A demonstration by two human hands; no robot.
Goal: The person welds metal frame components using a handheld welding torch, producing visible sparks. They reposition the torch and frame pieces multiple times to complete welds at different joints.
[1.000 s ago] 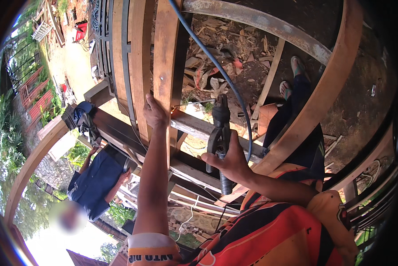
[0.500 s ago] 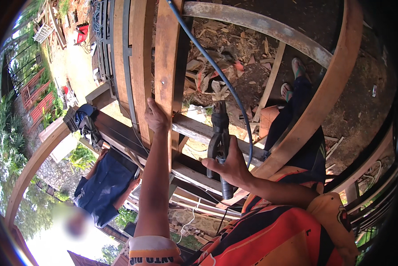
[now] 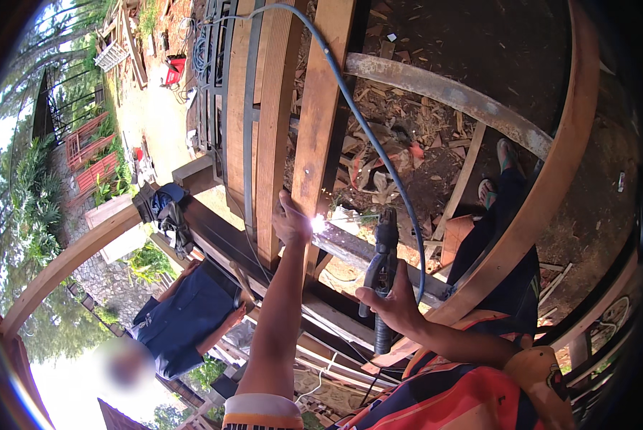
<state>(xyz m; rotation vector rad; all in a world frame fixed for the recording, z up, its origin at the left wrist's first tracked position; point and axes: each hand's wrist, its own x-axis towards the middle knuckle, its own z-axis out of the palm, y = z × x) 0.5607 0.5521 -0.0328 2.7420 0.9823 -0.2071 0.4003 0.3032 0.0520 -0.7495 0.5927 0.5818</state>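
Observation:
My left hand [image 3: 291,221] is closed round the edge of a long wooden beam [image 3: 318,122]. In my right hand [image 3: 396,301] is a black welding electrode holder [image 3: 383,251], gripped by its handle. A thin rod reaches from the holder's jaws toward my left hand. A bright welding arc [image 3: 318,223] with flying sparks burns at the rod's far end, just right of my left hand. It sits where a grey metal bar [image 3: 350,247] meets the beam; the glare hides the joint itself.
A blue cable [image 3: 368,129] loops over the frame. Curved metal [image 3: 450,89] and wooden [image 3: 543,183] members cross to the right. Scraps and a torn sack [image 3: 386,161] litter the ground below. Another person in a dark shirt [image 3: 185,312] stands at the left, near a cap [image 3: 169,193] on a beam.
A bright arc with sparks has appeared beside my left hand. My view has shifted, so the frame lies farther right and lower. Both hands keep their holds.

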